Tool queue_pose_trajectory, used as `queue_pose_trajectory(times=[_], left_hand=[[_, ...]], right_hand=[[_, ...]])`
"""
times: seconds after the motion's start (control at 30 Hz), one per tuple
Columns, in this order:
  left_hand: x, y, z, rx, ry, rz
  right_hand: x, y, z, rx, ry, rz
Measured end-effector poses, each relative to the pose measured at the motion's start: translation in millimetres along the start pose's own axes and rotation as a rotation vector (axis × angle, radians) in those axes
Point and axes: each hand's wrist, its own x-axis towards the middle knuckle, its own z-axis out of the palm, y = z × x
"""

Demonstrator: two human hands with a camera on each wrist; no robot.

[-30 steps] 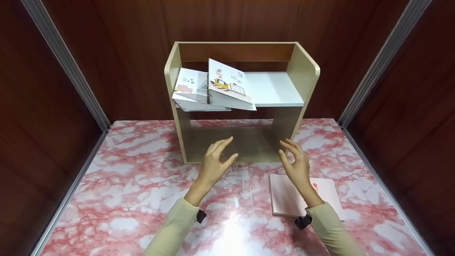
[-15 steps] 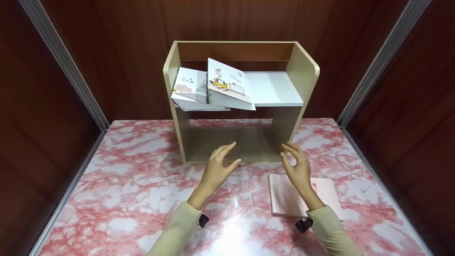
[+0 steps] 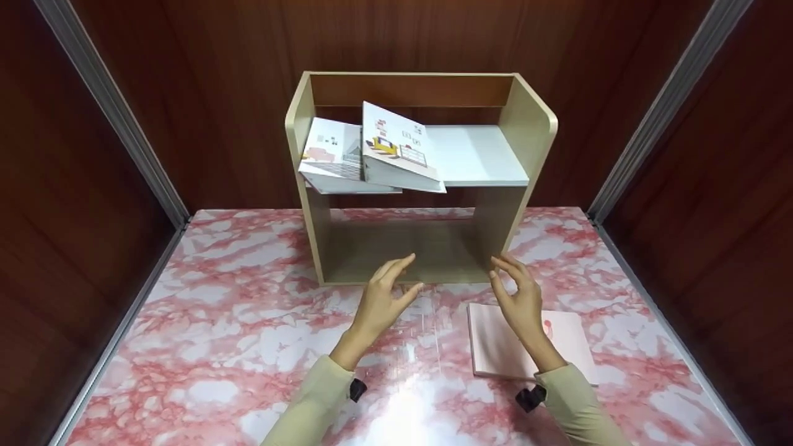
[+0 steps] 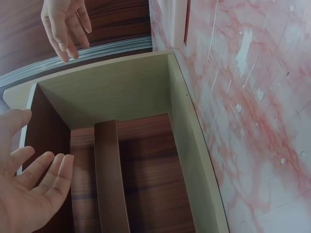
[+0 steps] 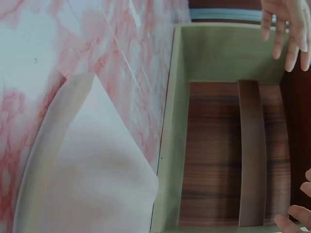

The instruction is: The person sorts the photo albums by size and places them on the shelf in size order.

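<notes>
My left hand [image 3: 379, 303] hovers in front of the lower compartment of a small wooden bookshelf [image 3: 315, 241], its fingers loosely bent and holding nothing. To the right, my right hand [image 3: 521, 303] hangs in the air with thumb and fingers apart, also holding nothing. Below and behind the right hand a pale pink book [image 3: 570, 341] lies flat on the table, partly hidden by that hand and wrist. On the shelf's upper level a white book with a grey drawing [image 3: 332, 145] lies at the left. Another white book with a yellow picture [image 3: 396, 145] leans tilted over it.
The red-and-white marbled table [image 3: 217, 347] carries the bookshelf near its back edge. Dark wooden panels [image 3: 80, 155] enclose the left, right and back. The upper shelf board [image 3: 477, 155] shows bare white on its right side.
Both hands have drawn slightly back toward the person and away from the shelf; the left has also shifted a little right. The books and bookshelf stay where they were.
</notes>
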Motion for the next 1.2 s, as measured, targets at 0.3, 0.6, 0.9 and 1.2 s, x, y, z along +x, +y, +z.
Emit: queue_pose_trajectory(times=[0.3,0.6,0.9,1.2], left_hand=[[-4.3,-2.4,5.3,0.014,-0.009,-0.011],[-7.0,-3.6,7.9,0.026,-0.027,-0.02],[-13.6,-2.8,13.2,-0.007,-0.104,-0.073],[-15.1,-2.7,20.9,-0.004,-0.104,-0.063]], right_hand=[[-5,3,2.0,-0.006,-0.023,0.02],[-8,7,1.5,-0.013,-0.016,-0.006],[-12,10,0.1,-0.027,-0.026,-0.019],[-17,13,-1.3,-0.027,-0.029,-0.01]])
